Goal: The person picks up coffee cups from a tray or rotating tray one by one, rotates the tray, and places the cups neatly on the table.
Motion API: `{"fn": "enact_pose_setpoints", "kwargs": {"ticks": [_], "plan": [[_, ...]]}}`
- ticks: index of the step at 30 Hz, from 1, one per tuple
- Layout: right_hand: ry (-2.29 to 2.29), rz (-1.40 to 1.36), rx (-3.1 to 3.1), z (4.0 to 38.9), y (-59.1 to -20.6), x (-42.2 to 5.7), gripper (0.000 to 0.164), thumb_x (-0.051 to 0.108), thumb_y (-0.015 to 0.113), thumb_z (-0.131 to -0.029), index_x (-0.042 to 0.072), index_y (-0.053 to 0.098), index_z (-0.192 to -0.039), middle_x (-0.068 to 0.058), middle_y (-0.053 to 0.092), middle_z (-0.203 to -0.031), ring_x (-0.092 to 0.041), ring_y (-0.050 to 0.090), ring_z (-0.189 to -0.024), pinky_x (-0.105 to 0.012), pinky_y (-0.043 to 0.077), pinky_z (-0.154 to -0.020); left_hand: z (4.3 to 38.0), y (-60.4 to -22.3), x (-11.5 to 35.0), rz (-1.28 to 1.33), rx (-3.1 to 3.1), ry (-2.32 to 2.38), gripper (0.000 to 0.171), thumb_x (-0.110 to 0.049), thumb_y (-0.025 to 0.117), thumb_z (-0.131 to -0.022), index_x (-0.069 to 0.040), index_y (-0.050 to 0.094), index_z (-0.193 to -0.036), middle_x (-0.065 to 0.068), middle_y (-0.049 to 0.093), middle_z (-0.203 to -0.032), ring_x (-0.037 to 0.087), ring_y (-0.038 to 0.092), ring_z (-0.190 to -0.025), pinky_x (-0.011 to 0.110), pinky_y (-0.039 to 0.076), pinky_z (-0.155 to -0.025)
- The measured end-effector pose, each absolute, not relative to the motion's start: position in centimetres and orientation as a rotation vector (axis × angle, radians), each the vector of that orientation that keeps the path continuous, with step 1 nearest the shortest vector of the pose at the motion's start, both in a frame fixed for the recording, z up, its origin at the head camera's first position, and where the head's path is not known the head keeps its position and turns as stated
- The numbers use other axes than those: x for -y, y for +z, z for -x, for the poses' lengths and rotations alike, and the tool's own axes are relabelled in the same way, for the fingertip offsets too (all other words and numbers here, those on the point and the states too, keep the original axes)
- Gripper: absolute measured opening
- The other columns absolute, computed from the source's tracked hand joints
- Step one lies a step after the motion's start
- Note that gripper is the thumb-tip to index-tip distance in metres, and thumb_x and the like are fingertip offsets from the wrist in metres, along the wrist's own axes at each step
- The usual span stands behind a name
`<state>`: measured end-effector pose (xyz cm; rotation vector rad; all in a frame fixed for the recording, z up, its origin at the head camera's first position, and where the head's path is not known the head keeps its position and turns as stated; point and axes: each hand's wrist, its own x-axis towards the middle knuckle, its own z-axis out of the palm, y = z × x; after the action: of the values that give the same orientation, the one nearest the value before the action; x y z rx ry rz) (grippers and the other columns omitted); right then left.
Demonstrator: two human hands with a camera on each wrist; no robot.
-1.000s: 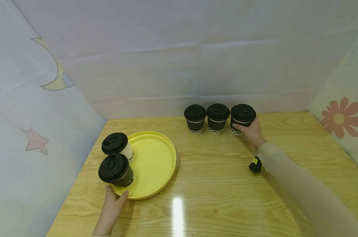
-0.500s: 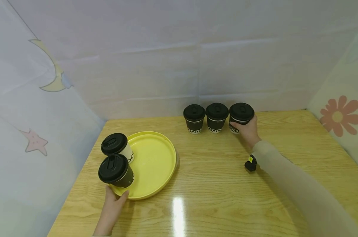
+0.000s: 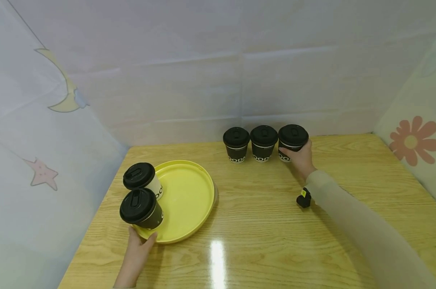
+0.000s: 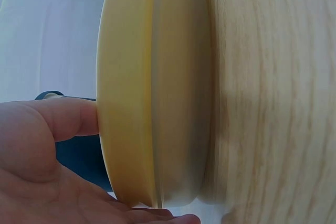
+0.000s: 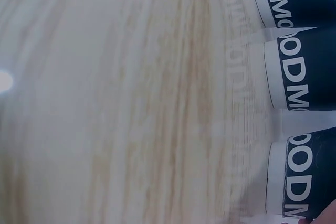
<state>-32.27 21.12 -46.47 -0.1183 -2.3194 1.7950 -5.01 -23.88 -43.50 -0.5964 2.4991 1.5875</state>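
Note:
At the right end of a back row of lidded paper coffee cups, my right hand [image 3: 302, 157] grips a black cup [image 3: 293, 135] from its right side. Two similar black cups, the middle one [image 3: 264, 140] and the left one [image 3: 236, 141], stand upright beside it. My left hand [image 3: 137, 253] holds the near-left rim of a round yellow tray [image 3: 189, 200]; in the left wrist view the thumb [image 4: 73, 116] touches the rim. A black cup [image 3: 151, 214] and a white cup [image 3: 154, 185], both black-lidded, stand at the tray's left side.
The wooden table [image 3: 261, 233] carries everything. A pale cloth backdrop [image 3: 189, 92] rises along its back edge, with more printed cloth at both sides. A small black device [image 3: 303, 198] sits at the right wrist.
My right hand and its cup have shifted slightly left, narrowing the gap to the middle cup. The head view has moved a little. The left hand and tray stay in place.

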Motion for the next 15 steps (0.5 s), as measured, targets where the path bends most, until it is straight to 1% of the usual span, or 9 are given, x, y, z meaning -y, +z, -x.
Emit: {"fn": "enact_pose_setpoints", "kwargs": {"ticks": [5, 11, 15], "plan": [[1.799, 0.125, 2.330, 32.15, -46.30, -21.04, 0.096, 0.014, 0.075, -0.085, 0.000, 0.005, -0.150, -0.023, 0.021, -0.152, -0.035, 0.024, -0.141, -0.042, 0.018, -0.117, 4.97, -43.49, 23.83, 0.599, -2.501, 1.582, 0.093, -0.013, 0.050, -0.100, 0.017, -0.030, -0.135, 0.038, -0.029, -0.144, 0.050, -0.021, -0.136, 0.059, -0.006, -0.112], [1.817, 0.120, 2.309, 32.11, -46.28, -20.91, 0.097, 0.012, 0.074, -0.085, 0.000, 0.004, -0.150, -0.023, 0.021, -0.153, -0.035, 0.024, -0.141, -0.041, 0.018, -0.117, 4.97, -43.42, 23.79, 0.607, -2.477, 1.574, 0.094, -0.016, 0.050, -0.101, 0.016, -0.032, -0.135, 0.038, -0.031, -0.143, 0.051, -0.022, -0.135, 0.061, -0.006, -0.111], [1.804, 0.108, 2.320, 31.99, -46.34, -20.96, 0.097, 0.012, 0.074, -0.085, 0.000, 0.003, -0.151, -0.024, 0.019, -0.153, -0.036, 0.023, -0.142, -0.043, 0.018, -0.117, 4.97, -43.36, 23.75, 0.606, -2.484, 1.565, 0.094, -0.016, 0.050, -0.101, 0.017, -0.032, -0.135, 0.038, -0.031, -0.143, 0.051, -0.022, -0.135, 0.061, -0.006, -0.111]]}}
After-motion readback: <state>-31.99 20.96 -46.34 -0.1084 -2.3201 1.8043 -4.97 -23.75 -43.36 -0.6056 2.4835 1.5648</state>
